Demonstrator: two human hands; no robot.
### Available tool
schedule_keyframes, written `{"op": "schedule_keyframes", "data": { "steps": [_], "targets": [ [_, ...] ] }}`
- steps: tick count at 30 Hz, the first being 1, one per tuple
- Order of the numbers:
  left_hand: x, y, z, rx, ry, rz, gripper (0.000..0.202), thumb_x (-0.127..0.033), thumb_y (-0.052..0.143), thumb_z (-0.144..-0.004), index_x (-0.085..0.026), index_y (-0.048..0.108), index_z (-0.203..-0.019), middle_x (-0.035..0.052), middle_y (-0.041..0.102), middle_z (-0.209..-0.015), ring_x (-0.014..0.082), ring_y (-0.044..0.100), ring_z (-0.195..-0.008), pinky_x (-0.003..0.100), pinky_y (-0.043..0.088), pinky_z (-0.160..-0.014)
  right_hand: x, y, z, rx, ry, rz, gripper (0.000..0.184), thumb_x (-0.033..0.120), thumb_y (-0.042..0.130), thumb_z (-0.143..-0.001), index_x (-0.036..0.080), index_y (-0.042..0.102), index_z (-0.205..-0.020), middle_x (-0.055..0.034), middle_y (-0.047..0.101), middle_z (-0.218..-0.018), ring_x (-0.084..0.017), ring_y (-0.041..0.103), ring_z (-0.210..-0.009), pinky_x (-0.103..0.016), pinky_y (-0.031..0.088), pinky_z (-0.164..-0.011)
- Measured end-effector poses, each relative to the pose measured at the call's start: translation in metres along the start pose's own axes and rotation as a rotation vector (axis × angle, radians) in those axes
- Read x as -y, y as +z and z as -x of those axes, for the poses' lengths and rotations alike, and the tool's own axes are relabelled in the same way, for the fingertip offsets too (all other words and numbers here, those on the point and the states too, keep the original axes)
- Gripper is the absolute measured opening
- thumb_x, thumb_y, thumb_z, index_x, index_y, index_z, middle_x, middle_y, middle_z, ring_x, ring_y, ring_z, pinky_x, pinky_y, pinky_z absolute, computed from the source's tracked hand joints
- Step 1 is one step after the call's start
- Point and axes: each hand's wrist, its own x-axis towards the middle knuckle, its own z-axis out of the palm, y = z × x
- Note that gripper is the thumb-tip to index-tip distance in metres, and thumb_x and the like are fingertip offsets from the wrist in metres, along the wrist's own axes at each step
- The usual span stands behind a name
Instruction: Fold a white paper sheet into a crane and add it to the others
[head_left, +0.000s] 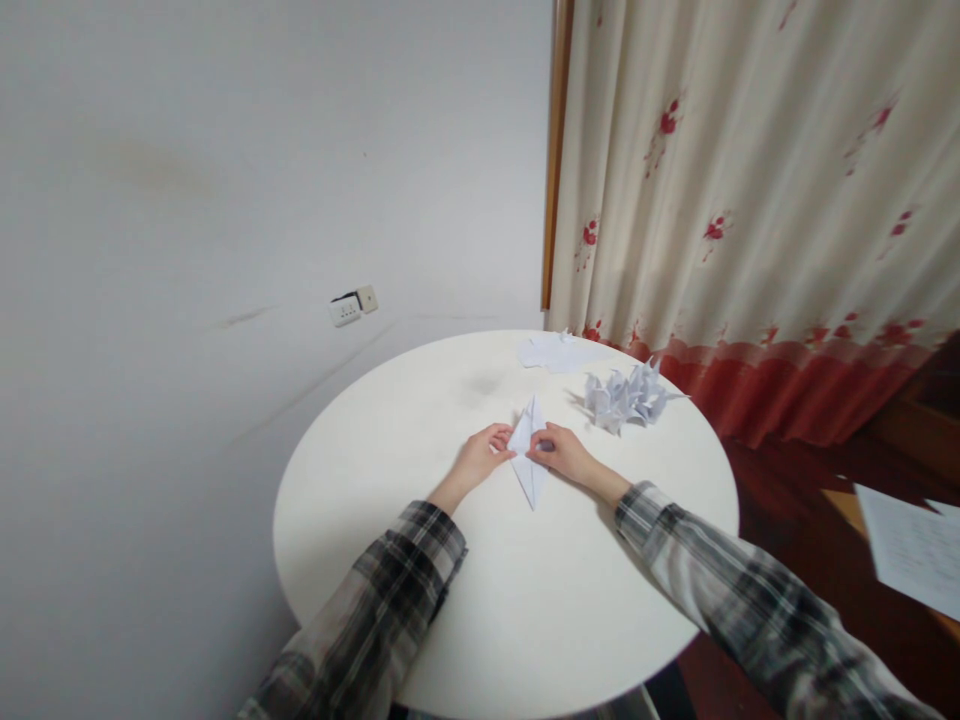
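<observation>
A white paper folded into a long diamond shape [529, 470] lies on the round white table [420, 440]. My left hand [481, 455] pinches its left edge with curled fingers. My right hand [559, 452] presses and pinches its right edge. Both hands meet at the middle of the folded paper, whose points stick out above and below them. Both arms wear plaid sleeves.
A heap of several folded white paper cranes [626, 396] sits at the table's back right. Flat white paper sheets [559, 351] lie at the far edge. A flowered curtain [750, 200] hangs right, a wall socket [352, 305] is left, and a printed sheet [911, 548] lies lower right.
</observation>
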Motion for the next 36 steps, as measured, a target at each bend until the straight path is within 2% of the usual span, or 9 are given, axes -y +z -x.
{"op": "schedule_keyframes", "data": {
  "steps": [7,12,20,29,36],
  "targets": [
    [0.004,0.003,-0.003,-0.003,-0.016,0.000,0.030,-0.019,0.068,-0.060,-0.016,0.056,-0.087,-0.0024,0.056,-0.070,0.0093,0.050,-0.062,0.022,0.041,-0.061,0.003,0.000,-0.001,-0.006,0.035,0.008,0.005,0.020,0.060,-0.072,0.017,0.064,-0.074,0.0003,0.050,-0.070,-0.012,0.047,-0.069,-0.022,0.034,-0.065],
    [0.000,0.004,-0.003,-0.039,-0.049,-0.030,0.027,-0.017,0.068,-0.058,-0.017,0.058,-0.083,-0.0034,0.056,-0.067,0.0099,0.050,-0.061,0.022,0.042,-0.061,0.004,0.001,-0.003,-0.041,0.024,-0.008,0.015,0.028,0.053,-0.080,0.017,0.062,-0.076,-0.0009,0.054,-0.072,-0.013,0.049,-0.072,-0.024,0.035,-0.067],
    [-0.011,0.004,-0.002,-0.056,-0.074,-0.016,0.027,-0.013,0.068,-0.057,-0.016,0.059,-0.082,-0.0033,0.056,-0.065,0.0102,0.050,-0.059,0.022,0.042,-0.060,-0.004,0.004,-0.005,-0.054,0.025,0.052,0.006,0.022,0.057,-0.075,0.018,0.061,-0.075,-0.0005,0.053,-0.073,-0.013,0.049,-0.072,-0.023,0.034,-0.067],
    [-0.005,0.003,-0.007,-0.073,-0.136,0.030,0.014,-0.013,0.066,-0.058,-0.014,0.061,-0.071,-0.0016,0.058,-0.061,0.0107,0.052,-0.057,0.023,0.043,-0.060,0.001,0.002,-0.003,-0.063,0.024,0.087,0.004,0.021,0.058,-0.074,0.018,0.060,-0.074,0.0006,0.050,-0.071,-0.012,0.047,-0.069,-0.022,0.032,-0.065],
    [-0.003,0.005,-0.007,-0.090,-0.114,-0.083,0.011,-0.017,0.065,-0.061,-0.014,0.062,-0.071,-0.0003,0.060,-0.063,0.0113,0.053,-0.058,0.022,0.042,-0.060,0.006,0.001,-0.003,-0.065,0.024,0.096,0.002,0.018,0.057,-0.071,0.017,0.059,-0.071,0.0011,0.049,-0.069,-0.012,0.047,-0.067,-0.021,0.032,-0.064]
  ]
}}
